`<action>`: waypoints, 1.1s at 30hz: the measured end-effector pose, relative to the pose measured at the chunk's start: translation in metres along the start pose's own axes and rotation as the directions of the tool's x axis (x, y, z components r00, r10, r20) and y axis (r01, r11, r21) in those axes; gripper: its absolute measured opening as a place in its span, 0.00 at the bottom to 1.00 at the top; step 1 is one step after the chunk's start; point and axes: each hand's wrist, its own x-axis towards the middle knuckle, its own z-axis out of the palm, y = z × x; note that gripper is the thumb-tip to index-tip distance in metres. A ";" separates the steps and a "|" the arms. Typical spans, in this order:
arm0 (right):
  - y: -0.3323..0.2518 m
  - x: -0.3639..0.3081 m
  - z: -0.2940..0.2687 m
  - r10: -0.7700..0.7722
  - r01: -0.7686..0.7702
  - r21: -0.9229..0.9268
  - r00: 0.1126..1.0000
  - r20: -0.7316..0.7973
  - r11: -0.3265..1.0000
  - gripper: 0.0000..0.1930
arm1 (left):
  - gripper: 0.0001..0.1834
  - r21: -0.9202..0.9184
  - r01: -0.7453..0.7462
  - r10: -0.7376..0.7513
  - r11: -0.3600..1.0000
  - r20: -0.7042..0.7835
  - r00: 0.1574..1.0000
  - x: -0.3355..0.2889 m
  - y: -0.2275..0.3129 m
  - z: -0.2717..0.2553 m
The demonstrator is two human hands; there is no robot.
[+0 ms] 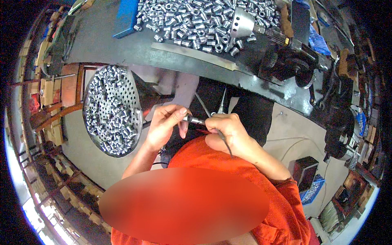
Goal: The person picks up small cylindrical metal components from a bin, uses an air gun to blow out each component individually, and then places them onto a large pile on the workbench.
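Note:
Pinched between the thumb and fingers of my left hand (163, 124) is a small metal sleeve (187, 118). My right hand (229, 130) is closed around a slim metal hand tool (199, 121), whose tip meets or nearly meets the sleeve; whether it enters the bore I cannot tell. A thin dark cord or hose (226, 145) trails from the right fist toward my body. Both hands are held close together above my lap, below the bench's front edge. Just beyond them, slender metal rods (223, 100) stick up.
To the left sits a round perforated tray (130, 94) carrying many metal sleeves. A large heap of similar sleeves (196, 20) covers the dark bench (98, 45), beside a metal cone (242, 23) and a flat bar (192, 54). Machinery (296, 67) stands right; a blue bin (312, 192) is on the floor.

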 end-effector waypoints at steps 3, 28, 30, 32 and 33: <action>0.010 0.002 0.006 0.010 -0.011 -0.058 1.000 -0.008 0.998 0.10 | 0.07 0.322 -0.116 0.120 0.940 0.007 0.993 0.003 0.007 0.008; -0.013 -0.022 -0.016 -0.204 0.214 0.240 0.977 -0.067 0.947 0.15 | 0.14 0.943 -0.229 0.466 0.240 0.095 0.879 0.023 0.002 -0.023; -0.013 -0.023 -0.017 -0.205 0.194 0.259 0.979 0.015 0.946 0.16 | 0.15 0.947 -0.238 0.470 0.218 0.112 0.876 0.023 0.002 -0.023; -0.011 -0.024 -0.016 -0.184 0.158 0.269 0.980 0.075 0.950 0.16 | 0.16 0.941 -0.261 0.476 0.213 0.134 0.869 0.022 0.003 -0.021; -0.011 -0.023 -0.014 -0.178 0.159 0.276 0.983 0.045 0.948 0.15 | 0.16 0.942 -0.277 0.495 0.191 0.151 0.855 0.022 0.003 -0.021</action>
